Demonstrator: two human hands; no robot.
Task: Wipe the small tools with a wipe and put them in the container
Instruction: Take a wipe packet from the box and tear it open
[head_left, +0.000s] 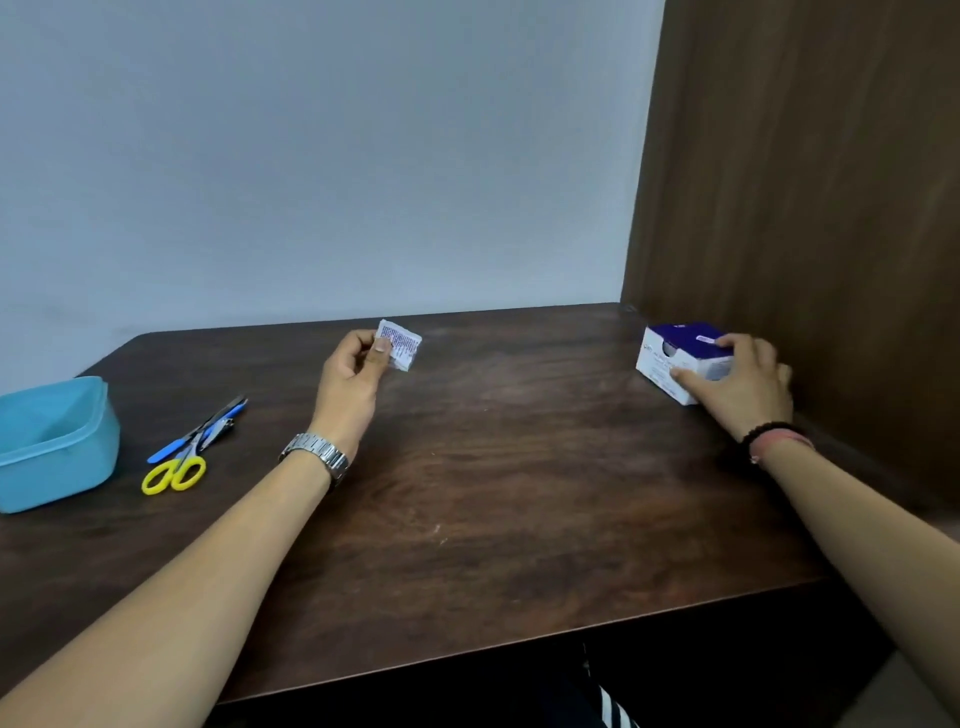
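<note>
While the small tools (195, 441) lie unwiped at 9 o'clock beside the blue container (57, 441), the left hand (353, 374) pinches a sealed wipe sachet (399, 344) at 12 o'clock, seemingly ready for opening. At 3 o'clock, the right hand (737, 384) grips the wipe box (675, 358), apparently steadying it.

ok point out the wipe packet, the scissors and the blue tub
wipe packet (402, 345), head view, on its printed face
scissors (174, 474), head view, on the yellow handle loops
blue tub (62, 467), head view, on its front wall

a white printed wipe packet (399, 344) is held upright mid-bench, the yellow-handled scissors (179, 465) and blue tools (200, 434) lying just beside the open blue container (54, 447).
</note>
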